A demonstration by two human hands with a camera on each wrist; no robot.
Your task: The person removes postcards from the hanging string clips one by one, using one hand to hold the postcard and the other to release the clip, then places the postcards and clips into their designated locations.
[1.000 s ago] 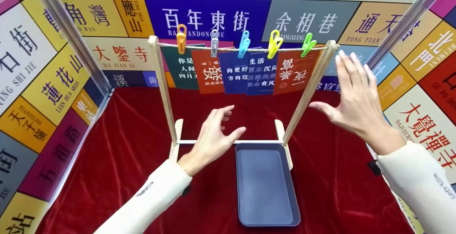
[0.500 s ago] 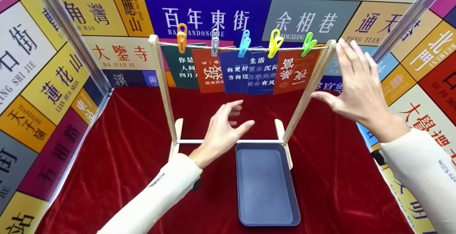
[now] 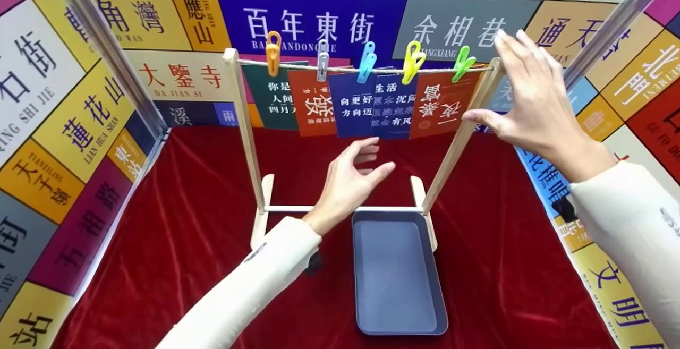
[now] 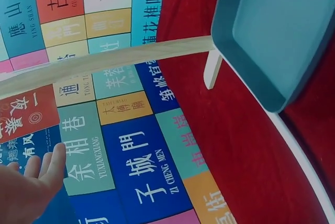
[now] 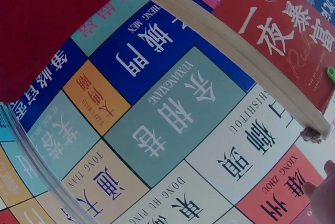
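Tray (image 3: 401,280) sits low in the middle of the head view, flat bottom showing; since a second ago both hands went up, left hand (image 3: 348,179) loosely bent below the hanging cards (image 3: 353,126) at top middle, right hand (image 3: 534,99) spread wide by the rack (image 3: 451,152), neither holding anything. Left wrist view: tray upper right, hand lower left. Right wrist view: red card (image 5: 288,25) upper right, fingertips (image 5: 323,192) lower right.
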